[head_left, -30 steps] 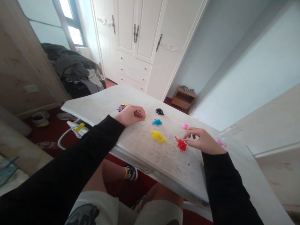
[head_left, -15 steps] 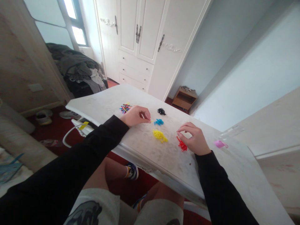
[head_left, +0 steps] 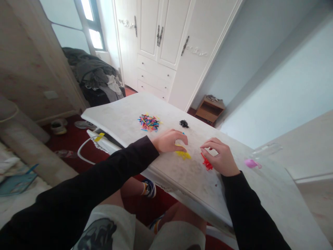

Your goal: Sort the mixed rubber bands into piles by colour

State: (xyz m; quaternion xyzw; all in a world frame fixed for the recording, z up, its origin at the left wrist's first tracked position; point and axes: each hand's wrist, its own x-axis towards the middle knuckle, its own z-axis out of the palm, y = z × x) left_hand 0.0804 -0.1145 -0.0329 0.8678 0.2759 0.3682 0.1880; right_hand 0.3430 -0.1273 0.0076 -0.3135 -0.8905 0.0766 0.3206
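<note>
My left hand (head_left: 171, 140) is over the yellow pile of small rubber-band-like pieces (head_left: 184, 155), its thumb and curled fingers apart and nothing visible between them. It hides most of the blue pile, of which only a speck (head_left: 183, 133) shows. Just above the red pile (head_left: 207, 163), my right hand (head_left: 220, 156) has thumb and forefinger pinched together; whatever is between the tips is too small to make out. Behind my left hand lies a mixed multicoloured pile (head_left: 149, 123). A black pile (head_left: 184, 124) sits farther back on the white table (head_left: 177, 180).
To the right on the table are a pink item (head_left: 252, 164) and a clear plastic container (head_left: 267, 150). A white cable (head_left: 82, 149) loops at the left edge. Beyond stand a white wardrobe (head_left: 153, 41) and a small wooden cabinet (head_left: 209, 110).
My left hand has moved right, from beside the blue pile to over the yellow one, and its fingers have parted. The mixed pile is uncovered. My right hand stays by the red pile.
</note>
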